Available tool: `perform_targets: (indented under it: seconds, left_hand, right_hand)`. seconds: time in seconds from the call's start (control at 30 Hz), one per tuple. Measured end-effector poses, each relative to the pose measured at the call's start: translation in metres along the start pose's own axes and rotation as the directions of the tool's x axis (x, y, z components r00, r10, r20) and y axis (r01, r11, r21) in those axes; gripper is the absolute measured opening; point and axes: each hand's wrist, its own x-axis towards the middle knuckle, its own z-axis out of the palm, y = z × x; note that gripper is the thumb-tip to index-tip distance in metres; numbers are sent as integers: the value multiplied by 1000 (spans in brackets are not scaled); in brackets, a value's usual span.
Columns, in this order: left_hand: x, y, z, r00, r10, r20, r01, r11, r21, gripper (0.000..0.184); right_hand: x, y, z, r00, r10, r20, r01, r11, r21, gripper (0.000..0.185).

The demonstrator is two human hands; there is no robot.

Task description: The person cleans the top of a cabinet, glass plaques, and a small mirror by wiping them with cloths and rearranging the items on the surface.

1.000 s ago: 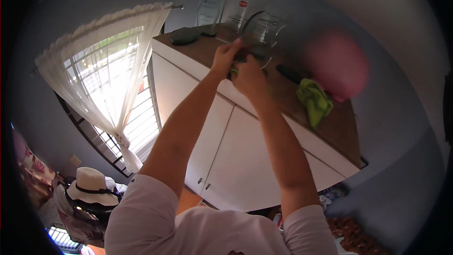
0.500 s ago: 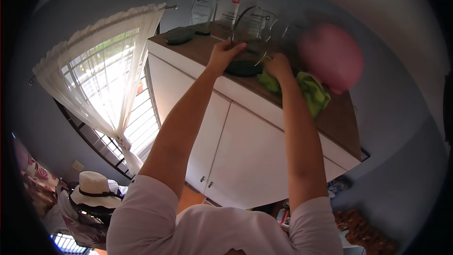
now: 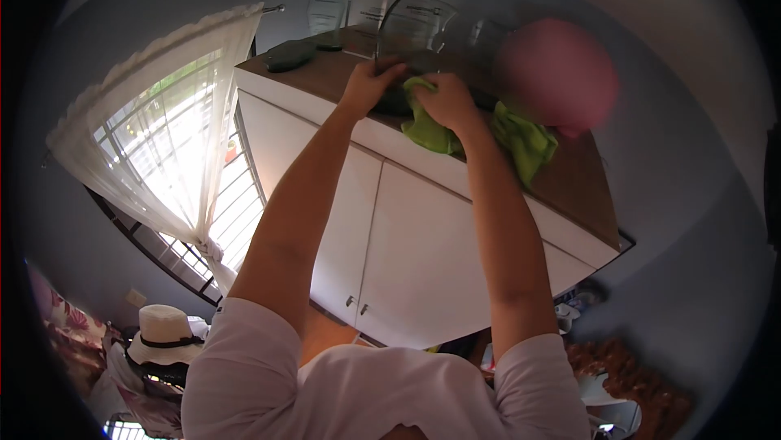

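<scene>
A clear glass plaque point(image 3: 411, 29) with a curved dark edge stands on a dark base on the brown cabinet top point(image 3: 582, 200). My left hand point(image 3: 370, 88) grips the plaque at its lower left edge. Bunched in the closed fingers of my right hand point(image 3: 446, 100) is a green cloth point(image 3: 429, 132), which hangs over the cabinet's front edge beside the dark base. A second green cloth point(image 3: 525, 143) lies to the right, partly behind my right forearm. Beyond it is a blurred pink rounded object point(image 3: 557, 74).
More clear plaques point(image 3: 328, 8) stand at the back left, near a dark flat object point(image 3: 290, 55). White cabinet doors point(image 3: 423, 253) are below. A curtained window point(image 3: 183, 131) is at left, with a hat point(image 3: 164, 332) lower down.
My right hand has moved left with the green cloth, closer to my left hand. The plaques and cabinet appear further left and higher in view. My left hand stays at the plaque.
</scene>
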Motion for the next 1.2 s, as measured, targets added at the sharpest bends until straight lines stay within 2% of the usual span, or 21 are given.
perform_targets:
  seconds: [0.13, 0.23, 0.33, 0.43, 0.47, 0.53, 0.63, 0.73, 0.83, 0.93, 0.97, 1.07, 1.17, 1.2]
  left_hand:
    - [0, 0, 2, 1000, 5, -4, -5, 999, -38, 38]
    - [2, -2, 2, 1000, 23, -19, -24, 999, -47, 38]
    - [-1, 4, 3, 999, -3, -32, 5, 999, 51, 42]
    - [1, 2, 7, 993, 80, -84, -69, 989, 130, 51]
    - [0, 1, 10, 965, 180, -189, -129, 958, 256, 53]
    - [0, -1, 17, 846, 405, -346, -194, 839, 508, 57]
    - [-4, 1, 21, 878, 301, -372, -108, 882, 458, 58]
    - [-2, -1, 19, 895, 259, -363, -82, 895, 438, 53]
    - [-14, 16, 22, 909, 260, -326, -93, 889, 448, 52]
    - [-8, 5, 12, 918, 247, -309, -139, 933, 331, 49]
    - [-11, 4, 10, 925, 267, -269, -186, 939, 290, 47]
    - [-9, -3, 9, 928, 246, -280, -175, 951, 255, 43]
    - [-12, 6, 14, 903, 333, -271, -225, 904, 363, 43]
    - [-11, 3, 14, 895, 348, -279, -228, 895, 383, 43]
  right_hand:
    - [-23, 11, -21, 960, 84, -266, -15, 967, 254, 28]
    - [-51, 14, -52, 893, 85, -441, 20, 974, 227, 30]
    - [-75, 12, -89, 810, 395, -434, -93, 817, 569, 28]
    - [-79, 18, -108, 854, 313, -416, 66, 727, 683, 26]
    - [-74, 17, -105, 837, 287, -465, 123, 731, 672, 26]
    - [-59, 11, -86, 794, 231, -562, 239, 731, 638, 26]
    - [-26, 11, -57, 792, 187, -581, 248, 770, 587, 30]
    - [11, -4, -25, 744, 179, -644, 261, 810, 525, 32]
    - [50, -3, 13, 595, 116, -796, 273, 902, 335, 42]
    - [67, -11, 45, 566, -65, -822, 314, 939, 142, 55]
    - [65, -15, 54, 582, -139, -802, 327, 942, 74, 66]
    - [48, -28, 60, 604, -250, -757, 361, 933, -20, 69]
    - [61, 3, 59, 555, -52, -830, 251, 962, 108, 62]
    - [66, 10, 54, 562, 53, -826, 280, 927, 250, 59]
